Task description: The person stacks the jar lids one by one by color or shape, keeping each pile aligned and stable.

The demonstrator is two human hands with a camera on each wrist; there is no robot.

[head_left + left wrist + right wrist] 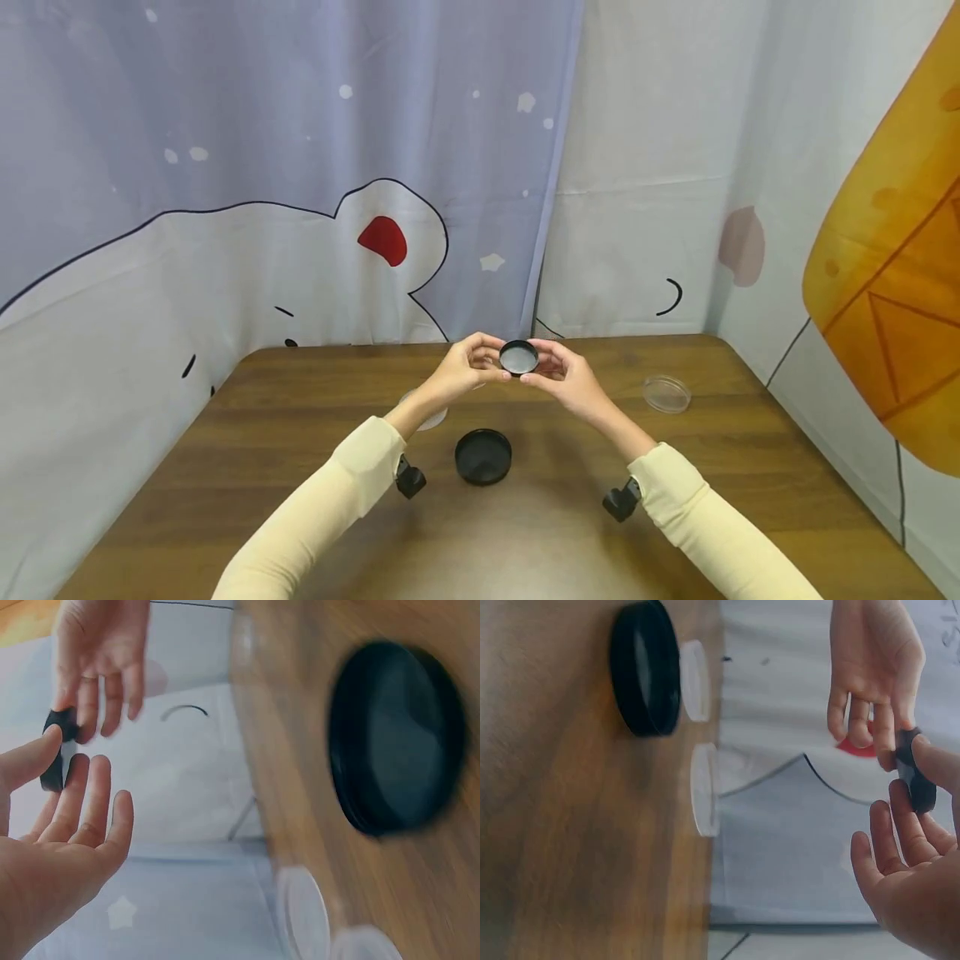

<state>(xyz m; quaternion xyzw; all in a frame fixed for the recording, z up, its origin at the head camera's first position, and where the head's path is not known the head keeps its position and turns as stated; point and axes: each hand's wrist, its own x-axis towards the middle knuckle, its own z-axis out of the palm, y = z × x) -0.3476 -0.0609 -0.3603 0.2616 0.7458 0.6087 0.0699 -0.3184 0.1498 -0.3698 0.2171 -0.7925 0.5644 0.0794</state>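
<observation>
Above the far part of the table, both hands hold up a small black round lid, shallow, with a greyish inside. My left hand pinches its left edge between thumb and fingers. On the opposite edge, my right hand grips it the same way. Seen edge-on in the right wrist view, the small lid sits between the two thumbs and fingertips. A larger black round lid lies on the table below the hands, hollow side up.
To the right lies a clear shallow dish on the wooden table. Another clear dish is partly hidden by the left forearm. A third clear piece shows faintly behind the left fingers. Printed curtains hang behind the table.
</observation>
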